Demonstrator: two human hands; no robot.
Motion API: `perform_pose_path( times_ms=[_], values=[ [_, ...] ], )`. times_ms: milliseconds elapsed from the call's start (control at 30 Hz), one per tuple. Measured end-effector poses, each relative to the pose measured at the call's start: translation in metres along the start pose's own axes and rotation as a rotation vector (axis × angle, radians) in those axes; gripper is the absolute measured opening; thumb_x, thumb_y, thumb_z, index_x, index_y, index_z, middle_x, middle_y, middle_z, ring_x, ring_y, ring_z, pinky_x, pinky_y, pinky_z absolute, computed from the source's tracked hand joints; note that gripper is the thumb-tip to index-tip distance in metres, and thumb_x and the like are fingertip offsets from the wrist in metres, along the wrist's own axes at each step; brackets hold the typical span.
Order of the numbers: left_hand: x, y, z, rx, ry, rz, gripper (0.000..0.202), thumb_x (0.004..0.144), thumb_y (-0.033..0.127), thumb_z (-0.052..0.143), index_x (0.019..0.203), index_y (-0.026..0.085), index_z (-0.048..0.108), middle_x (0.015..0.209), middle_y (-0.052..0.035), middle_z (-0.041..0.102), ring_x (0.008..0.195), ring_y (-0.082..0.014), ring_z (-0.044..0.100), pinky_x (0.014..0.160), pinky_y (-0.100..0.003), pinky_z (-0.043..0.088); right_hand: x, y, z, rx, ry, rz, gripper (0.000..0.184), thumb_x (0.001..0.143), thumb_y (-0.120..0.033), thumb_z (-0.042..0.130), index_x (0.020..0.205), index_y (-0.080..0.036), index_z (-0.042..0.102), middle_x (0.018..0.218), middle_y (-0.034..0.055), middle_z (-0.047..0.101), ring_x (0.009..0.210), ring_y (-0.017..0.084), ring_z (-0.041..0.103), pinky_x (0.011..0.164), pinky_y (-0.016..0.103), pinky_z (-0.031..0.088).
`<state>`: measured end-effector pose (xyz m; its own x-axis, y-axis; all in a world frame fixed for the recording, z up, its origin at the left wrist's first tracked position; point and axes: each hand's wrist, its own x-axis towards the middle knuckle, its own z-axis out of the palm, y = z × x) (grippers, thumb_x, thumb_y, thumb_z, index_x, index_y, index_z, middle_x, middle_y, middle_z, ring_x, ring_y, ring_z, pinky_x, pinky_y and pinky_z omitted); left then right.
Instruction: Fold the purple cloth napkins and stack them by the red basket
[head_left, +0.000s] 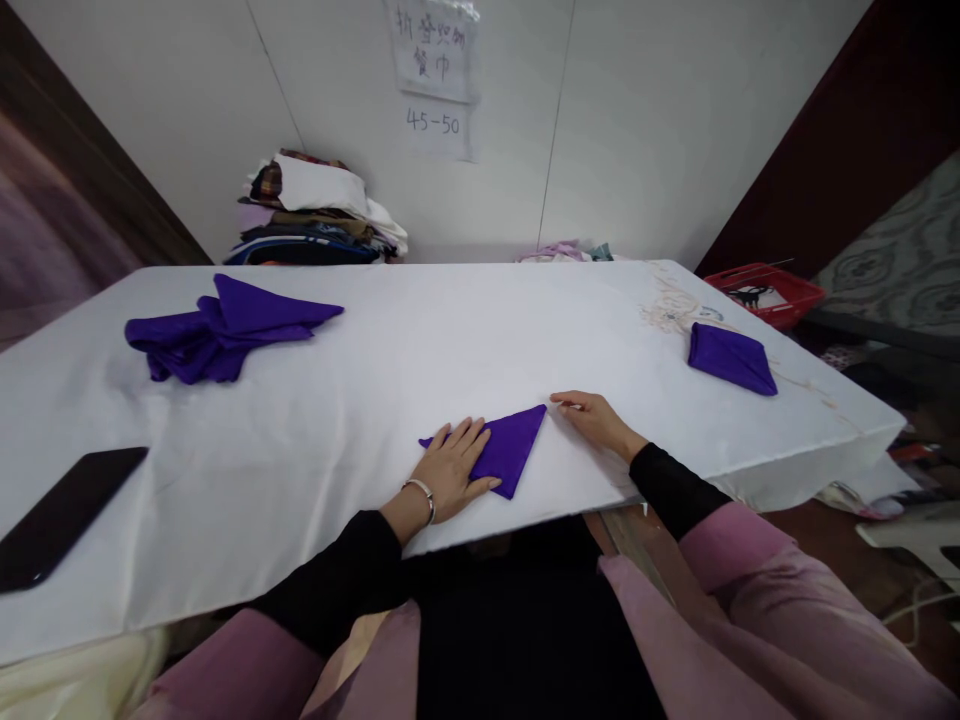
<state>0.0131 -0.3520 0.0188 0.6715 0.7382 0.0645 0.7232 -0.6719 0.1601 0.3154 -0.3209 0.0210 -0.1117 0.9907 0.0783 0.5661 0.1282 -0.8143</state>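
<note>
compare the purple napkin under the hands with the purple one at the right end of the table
The napkin under the hands is a flat triangle at the near edge; the right-end napkin lies farther back and looks puffier. The left hand presses the napkin under the hands and the right hand is at its tip; the right-end napkin is untouched. Both are purple, on the white tablecloth.

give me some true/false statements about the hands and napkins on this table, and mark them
1. The left hand lies flat on the purple triangular napkin. True.
2. The right hand holds the black phone. False: it rests on the white table at the napkin's tip; the phone lies far left.
3. A loose pile of purple napkins sits at the left. True.
4. The red basket stands on the table. False: it is beyond its right end.
</note>
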Motion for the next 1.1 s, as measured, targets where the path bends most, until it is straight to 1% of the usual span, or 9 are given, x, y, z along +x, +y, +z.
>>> perform_pose_path(
  times_ms=[200,367,633,700,800,867,967,1033,1100],
  values=[
    [0.0,0.0,0.0,-0.015,0.027,0.013,0.074,0.086,0.065,0.03,0.141,0.016,0.033,0.149,-0.0136,0.031,0.137,-0.0291,0.025,0.11,-0.049,0.018,0.022,-0.015,0.003,-0.212,-0.213,-0.18,0.026,0.08,-0.018,0.054,0.103,-0.016,0.067,0.104,0.0083,0.064,0.081,0.016,0.061,0.078,0.033,0.049],
    [-0.001,0.0,-0.001,-0.023,-0.004,-0.002,0.074,0.086,0.065,0.031,0.141,0.015,0.033,0.15,-0.0133,0.03,0.137,-0.0293,0.024,0.11,-0.049,0.018,0.034,-0.02,-0.002,-0.301,-0.332,-0.153,0.017,0.079,-0.015,0.055,0.088,-0.018,0.068,0.091,0.0049,0.066,0.081,0.016,0.06,0.076,0.03,0.047],
    [0.0,0.0,0.0,-0.017,0.004,0.008,0.073,0.086,0.065,0.03,0.141,0.016,0.032,0.15,-0.0129,0.029,0.138,-0.0291,0.023,0.11,-0.049,0.018,0.041,-0.029,-0.006,-0.394,-0.418,-0.13,0.015,0.079,-0.018,0.052,0.084,-0.019,0.067,0.089,0.0042,0.068,0.08,0.017,0.06,0.073,0.029,0.044],
    [0.0,0.001,-0.001,-0.023,0.003,0.006,0.073,0.086,0.065,0.03,0.141,0.016,0.033,0.15,-0.0128,0.03,0.137,-0.0292,0.024,0.11,-0.049,0.019,0.042,-0.03,-0.008,-0.41,-0.403,-0.117,0.016,0.079,-0.018,0.05,0.08,-0.019,0.066,0.087,0.0041,0.068,0.08,0.018,0.06,0.074,0.029,0.044],
    [-0.001,0.002,-0.002,-0.028,0.006,0.004,0.075,0.086,0.066,0.03,0.14,0.015,0.033,0.149,-0.0135,0.03,0.137,-0.0297,0.024,0.11,-0.049,0.019,0.037,-0.028,-0.006,-0.431,-0.25,-0.073,0.017,0.08,-0.018,0.048,0.074,-0.018,0.064,0.084,0.005,0.067,0.078,0.018,0.06,0.073,0.03,0.044],
    [-0.001,0.002,-0.002,-0.028,0.006,0.001,0.075,0.086,0.066,0.03,0.14,0.015,0.034,0.149,-0.0139,0.03,0.137,-0.0299,0.024,0.11,-0.05,0.019,0.026,-0.027,-0.002,-0.343,-0.18,0.024,0.017,0.083,-0.022,0.047,0.078,-0.018,0.062,0.079,0.0054,0.067,0.069,0.017,0.061,0.065,0.029,0.046],
    [-0.001,0.002,-0.001,-0.031,0.01,-0.001,0.074,0.086,0.066,0.031,0.14,0.015,0.034,0.149,-0.014,0.03,0.137,-0.03,0.024,0.11,-0.049,0.019,0.006,-0.032,0.008,0.015,-0.22,0.276,0.019,0.086,-0.034,0.049,0.088,-0.017,0.059,0.072,0.0046,0.066,0.051,0.013,0.058,0.049,0.026,0.046],
    [-0.001,0.002,0.0,-0.031,0.018,0.001,0.074,0.086,0.065,0.031,0.14,0.015,0.034,0.149,-0.0141,0.031,0.137,-0.0303,0.025,0.109,-0.05,0.02,-0.006,-0.038,0.014,0.257,-0.248,0.427,0.023,0.086,-0.04,0.052,0.09,-0.017,0.056,0.073,0.0053,0.066,0.049,0.013,0.059,0.046,0.026,0.048],
    [-0.001,0.001,0.0,-0.028,0.026,0.005,0.073,0.086,0.064,0.032,0.14,0.016,0.034,0.148,-0.0141,0.032,0.136,-0.0306,0.027,0.108,-0.05,0.023,-0.013,-0.046,0.019,0.433,-0.256,0.52,0.025,0.084,-0.042,0.057,0.09,-0.018,0.055,0.075,0.0062,0.067,0.054,0.014,0.062,0.049,0.027,0.052]
  ],
)
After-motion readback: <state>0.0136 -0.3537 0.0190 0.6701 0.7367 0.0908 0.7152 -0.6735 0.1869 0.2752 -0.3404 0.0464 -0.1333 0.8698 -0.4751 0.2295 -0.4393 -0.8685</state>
